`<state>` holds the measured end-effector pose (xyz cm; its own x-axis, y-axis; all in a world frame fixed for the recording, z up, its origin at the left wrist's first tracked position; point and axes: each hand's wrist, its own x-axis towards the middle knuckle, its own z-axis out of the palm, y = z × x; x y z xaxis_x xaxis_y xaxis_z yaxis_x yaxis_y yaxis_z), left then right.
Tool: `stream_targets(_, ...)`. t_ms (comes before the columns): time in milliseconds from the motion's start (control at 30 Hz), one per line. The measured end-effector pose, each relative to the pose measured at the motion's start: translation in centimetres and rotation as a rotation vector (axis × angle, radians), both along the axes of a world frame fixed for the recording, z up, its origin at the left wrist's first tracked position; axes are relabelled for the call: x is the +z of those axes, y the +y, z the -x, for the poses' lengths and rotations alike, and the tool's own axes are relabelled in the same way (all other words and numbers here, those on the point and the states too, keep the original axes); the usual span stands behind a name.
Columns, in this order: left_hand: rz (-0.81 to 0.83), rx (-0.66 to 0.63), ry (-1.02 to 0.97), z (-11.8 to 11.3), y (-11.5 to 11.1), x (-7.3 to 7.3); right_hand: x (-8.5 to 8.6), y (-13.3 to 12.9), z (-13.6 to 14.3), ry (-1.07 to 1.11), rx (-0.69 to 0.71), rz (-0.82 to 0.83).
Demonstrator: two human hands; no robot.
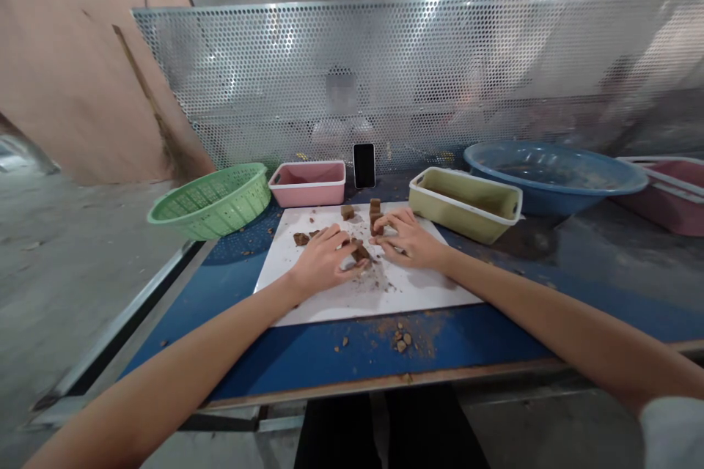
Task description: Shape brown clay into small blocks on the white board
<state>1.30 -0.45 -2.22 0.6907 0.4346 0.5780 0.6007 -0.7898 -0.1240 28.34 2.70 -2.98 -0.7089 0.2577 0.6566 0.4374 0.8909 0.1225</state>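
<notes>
My left hand is curled over a brown, earthy lump on a white board, thumb and fingers on either side of it. My right hand is beside a small upright stack of brown blocks; its fingers are apart, and the fingertips meet the stack's lower right side. Whether they press on it is hard to make out. A separate brown block sits left of the stack. Broken brown pieces lie left of my left hand, and crumbs are scattered between my hands.
Along the back stand a green basket, a pink bin, a phone, a yellow-green bin and a blue basin. Behind them rises a perforated metal panel. Small stones lie near the blue table's front edge.
</notes>
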Motion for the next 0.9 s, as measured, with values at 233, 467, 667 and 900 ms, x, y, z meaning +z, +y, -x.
stream_targets(233, 0.139, 0.162, -0.382, 0.7, 1.1, 0.0, 0.1, -0.5, 0.4, -0.148, 0.047, 0.153)
stream_targets(467, 0.206, 0.253, -0.526, 1.3, 2.1, -0.7, 0.0, -0.8, 0.9, -0.156, 0.048, 0.258)
stream_targets(667, 0.226, 0.314, -0.548, 1.5, 2.8, -1.0, -0.5, -1.0, 1.1, -0.052, -0.018, 0.253)
stream_targets(900, 0.232, 0.300, -0.529, 1.5, 2.7, -1.0, -0.3, -1.2, 1.3, -0.101, -0.033, 0.294)
